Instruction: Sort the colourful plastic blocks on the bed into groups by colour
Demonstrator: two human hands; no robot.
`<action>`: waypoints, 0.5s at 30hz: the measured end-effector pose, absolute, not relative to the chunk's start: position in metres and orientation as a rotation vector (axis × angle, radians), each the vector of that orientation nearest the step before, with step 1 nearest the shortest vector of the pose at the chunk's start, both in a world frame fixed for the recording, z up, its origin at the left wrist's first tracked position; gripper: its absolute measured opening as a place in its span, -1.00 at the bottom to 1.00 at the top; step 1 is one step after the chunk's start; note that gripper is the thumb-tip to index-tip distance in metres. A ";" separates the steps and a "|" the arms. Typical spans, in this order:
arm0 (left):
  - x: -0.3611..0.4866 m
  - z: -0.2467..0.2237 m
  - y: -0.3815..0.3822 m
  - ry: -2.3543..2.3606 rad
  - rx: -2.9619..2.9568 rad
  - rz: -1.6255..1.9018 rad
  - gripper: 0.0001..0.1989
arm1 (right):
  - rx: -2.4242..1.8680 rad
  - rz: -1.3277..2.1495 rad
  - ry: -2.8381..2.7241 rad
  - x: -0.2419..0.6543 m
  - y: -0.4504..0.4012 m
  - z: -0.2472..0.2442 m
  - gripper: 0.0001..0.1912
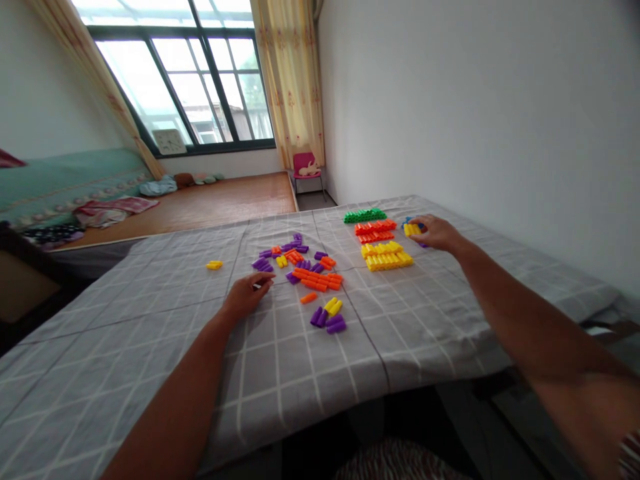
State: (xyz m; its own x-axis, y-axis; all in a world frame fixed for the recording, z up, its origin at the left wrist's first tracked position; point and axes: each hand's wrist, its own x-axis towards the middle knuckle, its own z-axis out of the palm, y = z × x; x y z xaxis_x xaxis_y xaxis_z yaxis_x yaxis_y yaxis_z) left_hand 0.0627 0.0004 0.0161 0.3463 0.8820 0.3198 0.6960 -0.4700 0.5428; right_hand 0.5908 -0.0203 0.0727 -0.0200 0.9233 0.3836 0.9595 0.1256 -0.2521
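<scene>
Fingers of my right hand (434,232) are closed on yellow pieces (413,230) at the right, with blue pieces (406,221) just behind and a bit of purple beneath. Stacked to the left of that hand are green pieces (365,216), orange-red rows (375,231) and yellow rows (387,257). My left hand (250,291) rests at the left edge of a loose spread of purple pieces (263,264) and orange pieces (319,279); its fingers are curled with a gap between thumb and fingertips, and nothing shows in it.
A gray checked cloth (300,360) covers the table. One yellow piece (215,265) lies apart at the left. Nearer the front edge are yellow pieces (333,307) and purple ones (336,325). Behind stand a low wooden platform (240,197) and a pink chair (305,163).
</scene>
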 end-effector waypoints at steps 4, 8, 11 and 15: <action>0.062 0.014 0.002 1.387 2.314 0.834 -0.60 | -1.733 0.145 -2.093 0.584 -0.028 0.067 -0.54; 0.061 0.014 0.002 1.405 2.326 0.816 -0.59 | -1.654 0.167 -2.193 0.552 -0.037 0.058 -0.57; 0.062 0.016 0.000 1.420 2.321 0.816 -0.59 | -1.684 0.091 -2.199 0.538 -0.031 0.059 -0.58; 0.062 0.016 0.000 1.417 2.319 0.811 -0.58 | -1.667 0.102 -2.333 0.530 -0.018 0.057 -0.53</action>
